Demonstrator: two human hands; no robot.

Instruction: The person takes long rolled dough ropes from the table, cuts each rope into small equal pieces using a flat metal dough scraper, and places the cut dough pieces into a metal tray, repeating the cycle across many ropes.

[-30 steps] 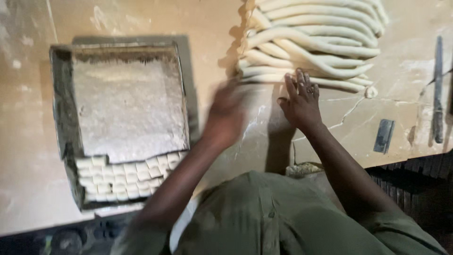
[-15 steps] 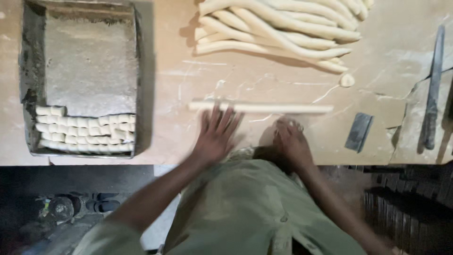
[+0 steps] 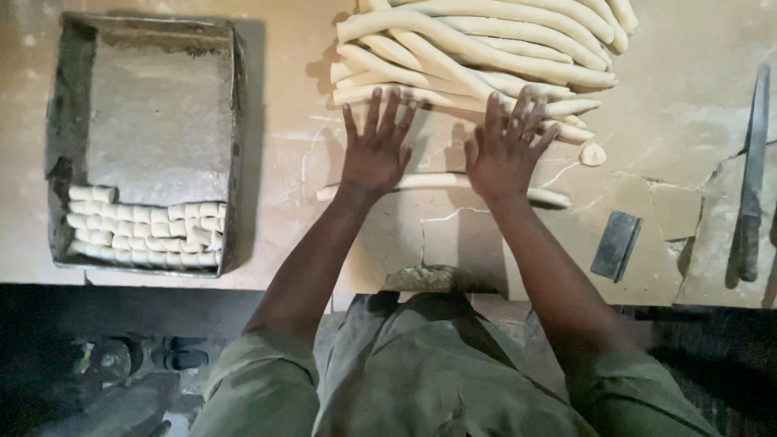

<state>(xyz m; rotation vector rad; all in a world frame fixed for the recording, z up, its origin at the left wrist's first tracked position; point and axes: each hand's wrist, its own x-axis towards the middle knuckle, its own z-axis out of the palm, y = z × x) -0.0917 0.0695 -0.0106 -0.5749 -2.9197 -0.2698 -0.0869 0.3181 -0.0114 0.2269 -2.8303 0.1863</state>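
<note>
A metal tray (image 3: pixel 243 146) is sitting in the upper left of the frame, on the floured work table (image 3: pixel 680 89). Inside it, small cut dough pieces (image 3: pixel 146 235) are lying in tight rows along the lower wall of the tray, with a few more stacked at the lower left corner. The rest of the tray floor is showing only a dusty grey surface.

In the middle of the frame, both hands are lying flat with the fingers spread wide, pressing on one long dough rope (image 3: pixel 441 181) which is stretching left to right across the table. The left hand (image 3: pixel 376 154) is covering the left part of the rope, and the right hand (image 3: pixel 503 155) is covering the right part; the ends of the rope are showing on both sides of the hands. Neither hand is gripping anything.

Just above the fingertips, at the top centre, a pile of long dough ropes (image 3: pixel 486 48) is lying, very near to the hands. A small lump of dough (image 3: pixel 592 154) is resting to the right of the right hand. At the lower right, a flat dark scraper (image 3: pixel 616 245) is lying on the table, and a long knife (image 3: pixel 750 170) is lying near the right edge.
</note>
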